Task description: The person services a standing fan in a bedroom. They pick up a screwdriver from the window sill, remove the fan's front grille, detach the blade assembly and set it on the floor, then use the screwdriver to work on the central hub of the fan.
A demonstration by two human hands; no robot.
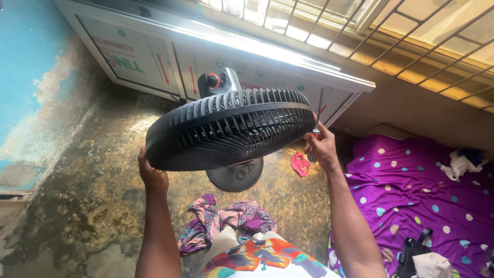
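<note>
Head view showed both arms raised, lifting a black plastic fan with slatted round grille [231, 131] above the stained floor. Left hand [151, 175] gripped its left rim; right hand [323, 148] clasped the right rim plus a slim screwdriver [315, 131].

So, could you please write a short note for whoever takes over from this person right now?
Left hand: gripping the black fan head at its left rim.
Right hand: steadying the right rim while holding a screwdriver, shaft pointing up.
The fan is lifted and tilted over the floor, its round base visible beneath.
The grille is still on; whether any screws are out cannot be seen.
</note>
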